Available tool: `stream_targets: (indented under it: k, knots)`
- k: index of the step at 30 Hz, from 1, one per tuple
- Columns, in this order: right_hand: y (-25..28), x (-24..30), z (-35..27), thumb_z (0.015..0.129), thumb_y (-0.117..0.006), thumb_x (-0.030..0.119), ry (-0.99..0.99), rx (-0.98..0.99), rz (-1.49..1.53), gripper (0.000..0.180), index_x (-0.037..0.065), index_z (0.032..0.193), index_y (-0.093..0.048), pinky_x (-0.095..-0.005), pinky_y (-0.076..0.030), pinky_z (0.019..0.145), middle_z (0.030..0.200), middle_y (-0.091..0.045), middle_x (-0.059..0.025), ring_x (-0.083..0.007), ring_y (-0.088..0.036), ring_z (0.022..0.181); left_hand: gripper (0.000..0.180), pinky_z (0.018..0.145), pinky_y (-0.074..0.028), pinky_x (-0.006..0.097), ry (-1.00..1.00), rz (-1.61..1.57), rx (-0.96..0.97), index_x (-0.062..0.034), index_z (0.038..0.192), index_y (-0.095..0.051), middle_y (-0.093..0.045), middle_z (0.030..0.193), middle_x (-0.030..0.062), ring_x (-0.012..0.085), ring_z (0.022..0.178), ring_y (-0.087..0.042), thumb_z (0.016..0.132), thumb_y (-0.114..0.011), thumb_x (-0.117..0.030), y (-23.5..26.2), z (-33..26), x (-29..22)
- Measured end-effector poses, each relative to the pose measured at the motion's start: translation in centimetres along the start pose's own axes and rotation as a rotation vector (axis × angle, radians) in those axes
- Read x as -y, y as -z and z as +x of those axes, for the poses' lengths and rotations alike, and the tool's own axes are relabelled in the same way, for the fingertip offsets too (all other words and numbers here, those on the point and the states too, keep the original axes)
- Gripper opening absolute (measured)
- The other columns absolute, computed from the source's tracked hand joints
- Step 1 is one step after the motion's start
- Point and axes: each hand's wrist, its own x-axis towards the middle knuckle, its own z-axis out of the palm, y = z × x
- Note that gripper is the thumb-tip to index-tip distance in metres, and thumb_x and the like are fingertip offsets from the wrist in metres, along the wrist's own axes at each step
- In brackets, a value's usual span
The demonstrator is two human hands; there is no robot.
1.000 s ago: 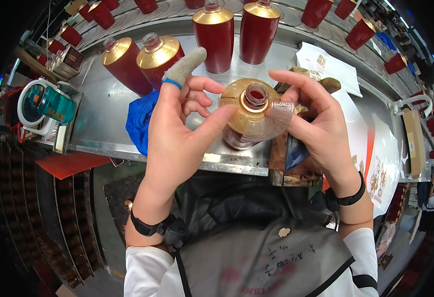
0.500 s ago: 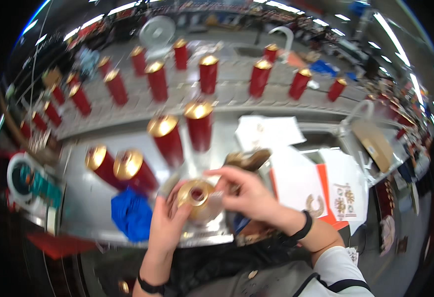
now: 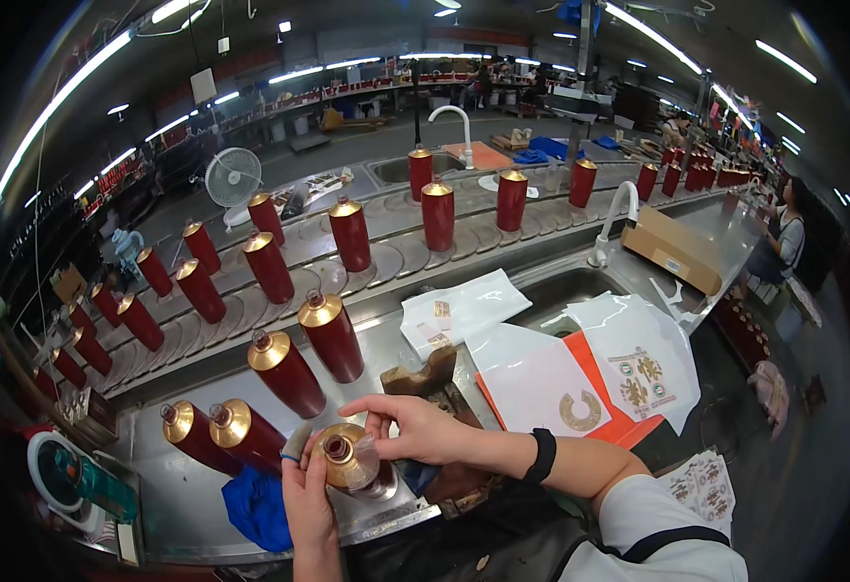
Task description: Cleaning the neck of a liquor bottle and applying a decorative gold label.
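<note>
- Low centre of frame: my left hand [image 3: 307,504] grips the bottle [image 3: 347,464], a gold shoulder under a dark red neck.
- My right hand [image 3: 415,427] pinches clear film at its neck.

Brown cardboard box [image 3: 672,249] beside sink; clear bags [image 3: 464,310] on counter.

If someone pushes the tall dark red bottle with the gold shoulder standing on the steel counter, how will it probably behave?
The tall dark red bottle with the gold shoulder is narrow for its height, so it would probably tip rather than slide. Its glossy surface looks slippery. It seems rigid and possibly breakable, and once down it would likely roll.
</note>
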Motion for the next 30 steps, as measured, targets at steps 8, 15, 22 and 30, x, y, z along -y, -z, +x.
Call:
stream_targets:
  k: [8,15,22,30]
  knots:
    - [-0.4,-0.2,0.4,0.082,-0.067,0.005,0.04,-0.011,-0.008,0.053,0.005,0.134,-0.055,-0.0234,-0.049,0.072,0.083,-0.058,0.0001,-0.0081,-0.057,0.075,0.043,0.109,-0.036,0.04,-0.633,0.668,-0.215,0.0041,0.14,-0.043,-0.05,0.138,0.0195,0.0294,0.13,-0.046,0.102,-0.049,-0.016,0.4,-3.4,0.5]
    - [-0.7,-0.2,0.5,0.085,-0.071,0.01,-0.006,0.026,0.022,0.055,0.004,0.136,-0.053,-0.0242,-0.048,0.076,0.087,-0.056,0.0001,-0.0078,-0.056,0.079,0.05,0.109,-0.032,0.046,-0.89,1.407,0.082,-0.0001,0.131,-0.056,-0.053,0.139,0.0161,0.0383,0.132,-0.037,0.1,-0.052,-0.039,2.4,-5.1,0.8]
    - [-1.5,-0.4,1.1,0.084,-0.072,0.011,0.008,0.032,0.017,0.056,0.005,0.137,-0.054,-0.024,-0.047,0.076,0.085,-0.054,0.0009,-0.0075,-0.055,0.079,0.058,0.11,-0.028,0.047,-0.883,1.422,-0.01,-0.0008,0.131,-0.057,-0.051,0.141,0.0176,0.0377,0.132,-0.036,0.101,-0.044,-0.048,3.3,-4.9,1.2]
    - [-2.3,0.2,1.7,0.084,-0.073,0.015,-0.017,0.043,-0.044,0.058,0.007,0.138,-0.054,-0.0254,-0.047,0.076,0.086,-0.055,0.0012,-0.0074,-0.055,0.079,0.069,0.111,-0.026,0.048,-0.715,1.218,-0.069,0.0053,0.131,-0.054,-0.045,0.145,0.0197,0.0371,0.131,-0.035,0.102,-0.035,-0.054,3.9,-4.0,-0.6]
